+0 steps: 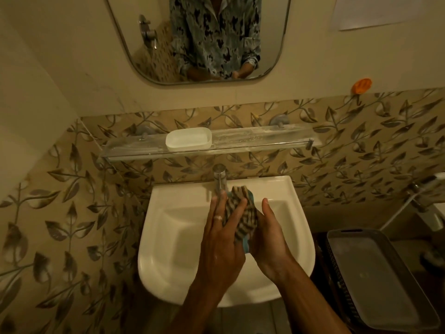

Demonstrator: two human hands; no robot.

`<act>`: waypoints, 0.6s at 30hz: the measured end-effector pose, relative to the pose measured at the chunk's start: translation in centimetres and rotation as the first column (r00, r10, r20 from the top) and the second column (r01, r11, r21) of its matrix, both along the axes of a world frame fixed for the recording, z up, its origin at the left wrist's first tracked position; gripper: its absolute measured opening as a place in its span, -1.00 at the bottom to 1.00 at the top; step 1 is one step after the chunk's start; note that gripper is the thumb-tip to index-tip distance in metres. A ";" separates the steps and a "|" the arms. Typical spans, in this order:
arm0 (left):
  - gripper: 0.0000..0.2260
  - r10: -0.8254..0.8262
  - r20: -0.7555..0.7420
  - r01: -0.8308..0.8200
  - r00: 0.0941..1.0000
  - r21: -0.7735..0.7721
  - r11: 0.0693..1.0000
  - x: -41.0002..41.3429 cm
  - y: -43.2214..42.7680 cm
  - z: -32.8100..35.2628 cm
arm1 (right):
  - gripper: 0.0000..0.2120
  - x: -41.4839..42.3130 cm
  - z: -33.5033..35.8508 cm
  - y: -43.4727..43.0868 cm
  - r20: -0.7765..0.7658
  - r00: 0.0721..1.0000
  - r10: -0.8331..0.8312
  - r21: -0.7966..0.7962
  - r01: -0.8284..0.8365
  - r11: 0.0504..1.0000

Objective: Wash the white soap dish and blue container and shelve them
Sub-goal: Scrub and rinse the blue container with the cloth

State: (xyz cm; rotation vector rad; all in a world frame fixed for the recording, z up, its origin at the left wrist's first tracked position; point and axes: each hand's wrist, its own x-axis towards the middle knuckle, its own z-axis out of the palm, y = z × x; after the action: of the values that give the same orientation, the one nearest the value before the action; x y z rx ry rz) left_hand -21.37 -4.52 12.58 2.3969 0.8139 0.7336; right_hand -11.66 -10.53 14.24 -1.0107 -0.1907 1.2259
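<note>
The white soap dish point(188, 139) stands on the glass shelf point(260, 138) above the basin, left of the shelf's middle. Over the white sink point(168, 227), below the tap, both hands meet around a striped brown cloth point(238, 213). Under the cloth a blue container point(246, 247) shows only as thin blue edges at top and bottom. My left hand point(220, 237) presses the cloth from the left, a ring on one finger. My right hand point(271, 237) cups the container from the right and underneath. Most of the container is hidden by cloth and fingers.
A chrome tap point(219, 179) rises at the sink's back edge. A mirror point(197, 37) hangs above the shelf. A dark basket with a grey lid point(375, 273) stands right of the sink. An orange hook point(361, 86) sticks to the wall at the upper right.
</note>
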 end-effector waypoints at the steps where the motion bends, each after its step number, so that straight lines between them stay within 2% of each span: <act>1: -0.43 0.012 -0.020 -0.012 1.000 -0.016 1.000 0.4 0.8 0.7 | -0.40 -0.2 0.0 0.0 0.008 1.000 0.011 -0.017 -0.011 1.000; 6: -0.52 0.075 -0.041 -0.080 0.996 -0.140 0.987 1.9 3.7 3.5 | -0.45 -0.5 -0.2 0.2 0.029 0.999 0.037 -0.030 -0.036 0.999; 9: -0.46 0.048 -0.037 -0.049 0.998 -0.042 0.998 1.8 1.9 2.7 | -0.48 -0.2 0.1 0.3 -0.013 1.000 -0.007 0.012 0.007 1.000; 13: -0.36 0.008 0.067 -0.015 0.998 0.103 0.995 0.1 -1.9 -0.5 | -0.45 1.3 0.6 0.3 -0.184 0.983 -0.012 0.102 0.031 0.994; 16: -0.33 -0.033 0.138 0.010 0.990 0.164 0.986 -1.3 -2.9 -2.8 | -0.47 2.5 0.9 0.5 -0.157 0.986 -0.050 0.111 0.068 0.992; 18: -0.32 -0.008 0.156 -0.009 0.988 0.106 0.994 -2.4 -2.7 -3.9 | -0.57 3.0 1.0 0.8 -0.099 0.993 -0.064 0.077 0.072 0.994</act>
State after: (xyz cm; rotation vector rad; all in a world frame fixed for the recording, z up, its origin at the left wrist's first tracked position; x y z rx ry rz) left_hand -23.74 -7.25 8.67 2.3949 0.7271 0.9744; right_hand -8.70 -9.71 15.19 -0.8795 -0.1285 1.1922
